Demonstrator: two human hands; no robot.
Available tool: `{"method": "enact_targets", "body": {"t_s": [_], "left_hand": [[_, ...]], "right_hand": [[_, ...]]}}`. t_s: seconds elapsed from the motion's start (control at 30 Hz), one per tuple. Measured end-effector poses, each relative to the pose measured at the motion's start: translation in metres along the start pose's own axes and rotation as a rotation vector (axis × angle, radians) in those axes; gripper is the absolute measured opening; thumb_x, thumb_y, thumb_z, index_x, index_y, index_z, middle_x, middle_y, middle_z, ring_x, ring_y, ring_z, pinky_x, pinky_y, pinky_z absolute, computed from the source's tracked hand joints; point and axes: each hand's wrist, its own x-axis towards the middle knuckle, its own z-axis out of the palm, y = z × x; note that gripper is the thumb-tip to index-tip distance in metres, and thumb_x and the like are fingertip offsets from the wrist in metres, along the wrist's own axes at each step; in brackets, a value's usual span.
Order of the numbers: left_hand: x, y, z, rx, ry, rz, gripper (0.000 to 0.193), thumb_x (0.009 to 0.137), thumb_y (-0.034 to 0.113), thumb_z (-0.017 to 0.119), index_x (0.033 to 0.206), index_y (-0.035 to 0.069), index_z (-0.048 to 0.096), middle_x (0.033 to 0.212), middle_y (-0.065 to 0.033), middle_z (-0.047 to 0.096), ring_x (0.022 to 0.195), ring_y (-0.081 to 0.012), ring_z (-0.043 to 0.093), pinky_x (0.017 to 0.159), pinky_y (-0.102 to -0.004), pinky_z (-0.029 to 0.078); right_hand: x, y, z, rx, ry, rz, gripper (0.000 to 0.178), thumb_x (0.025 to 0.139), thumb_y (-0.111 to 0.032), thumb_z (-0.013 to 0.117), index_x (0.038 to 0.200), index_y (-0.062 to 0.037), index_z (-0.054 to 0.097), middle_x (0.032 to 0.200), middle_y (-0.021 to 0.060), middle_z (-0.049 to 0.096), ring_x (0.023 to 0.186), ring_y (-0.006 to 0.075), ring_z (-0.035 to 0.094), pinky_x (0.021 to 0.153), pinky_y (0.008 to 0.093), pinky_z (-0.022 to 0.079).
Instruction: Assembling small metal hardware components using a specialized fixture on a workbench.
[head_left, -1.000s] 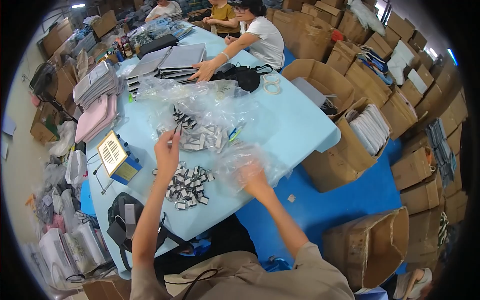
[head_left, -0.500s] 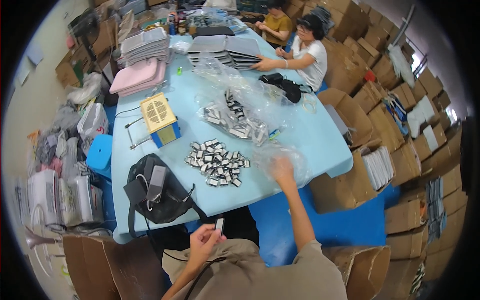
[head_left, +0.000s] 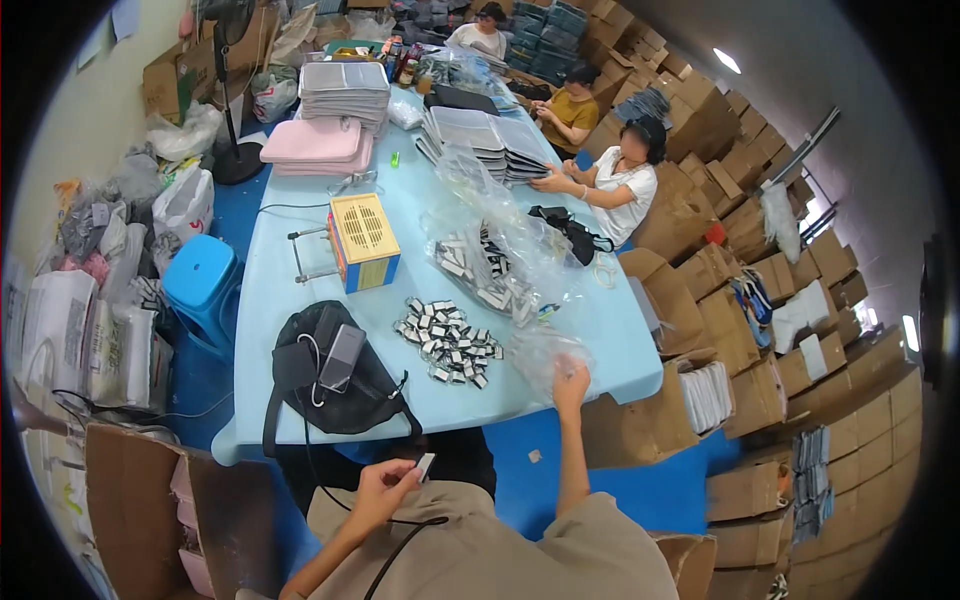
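Near my lap, my left hand (head_left: 388,492) pinches a small flat white-and-dark rectangular piece (head_left: 426,466) between thumb and fingers. Farther right, at the table's near edge, my right hand (head_left: 571,384) has its fingers curled at a crumpled clear plastic bag (head_left: 538,352). What else those fingers may hold is too small to make out. Left of this bag lies a pile of small white-and-black rectangular pieces (head_left: 449,340). Behind it, a larger clear bag (head_left: 486,268) contains many similar pieces.
On the light-blue table (head_left: 270,250) are a black drawstring bag (head_left: 335,385) with a grey power bank (head_left: 343,358), a yellow-and-blue box (head_left: 365,243), pink cases (head_left: 315,147) and stacked grey cases (head_left: 480,140). A co-worker (head_left: 625,185) sits along the right side. Cardboard boxes (head_left: 640,395) crowd the right.
The view has shifted, bringing more of the room's far end in. My right hand has drawn back toward the table's near edge. The piece in my left hand is tilted further.
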Motion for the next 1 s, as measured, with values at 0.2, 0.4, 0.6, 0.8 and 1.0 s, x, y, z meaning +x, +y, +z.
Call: {"method": "enact_targets", "body": {"t_s": [0.2,0.4,0.6,0.8,1.0], "left_hand": [[0.03,0.013,-0.02,0.009,-0.113,0.025,0.027,0.099,0.01,0.068,0.117,-0.009,0.07,0.09,-0.0093,0.075,0.078,-0.0109,0.069,0.072,-0.0241,0.055],[0.043,0.034,-0.034,0.121,-0.243,-0.004,0.025,0.1,0.008,0.065,0.121,-0.005,0.07,0.085,-0.0043,0.069,0.076,-0.0082,0.063,0.068,-0.0229,0.05],[0.043,0.083,-0.022,0.133,-0.303,0.059,0.023,0.101,0.008,0.064,0.119,-0.004,0.071,0.096,-0.0073,0.068,0.08,-0.0117,0.067,0.072,-0.0242,0.053],[0.031,0.056,-0.008,-0.028,-0.085,0.061,0.025,0.102,0.011,0.064,0.122,-0.003,0.07,0.093,-0.0043,0.071,0.078,-0.0089,0.066,0.07,-0.0218,0.051],[0.034,0.048,0.027,-0.063,0.103,0.067,0.027,0.102,0.01,0.065,0.124,-0.005,0.069,0.092,-0.0042,0.071,0.077,-0.0078,0.064,0.069,-0.0213,0.05]], "right_hand": [[-0.105,-0.104,-0.041,0.331,0.118,0.591,0.014,0.094,-0.008,0.073,0.1,0.0041,0.075,0.093,0.0097,0.075,0.082,0.0157,0.069,0.076,0.0293,0.055],[-0.127,-0.243,-0.033,1.013,-0.194,0.846,0.027,0.097,-0.003,0.071,0.122,0.0061,0.07,0.102,0.0118,0.074,0.091,0.016,0.071,0.084,0.0284,0.059],[-0.118,-0.264,-0.025,1.222,-0.326,0.896,0.028,0.096,-0.003,0.071,0.123,0.0056,0.07,0.103,0.0125,0.074,0.091,0.0151,0.07,0.084,0.0261,0.059],[-0.1,-0.252,-0.016,1.395,-0.43,1.052,0.031,0.097,-0.006,0.071,0.126,0.0046,0.068,0.108,0.0108,0.073,0.099,0.0146,0.069,0.088,0.026,0.058],[-0.083,-0.221,-0.009,1.507,-0.609,1.152,0.029,0.099,-0.006,0.068,0.127,0.0035,0.068,0.11,0.0096,0.073,0.101,0.0148,0.069,0.092,0.0272,0.057]]}}
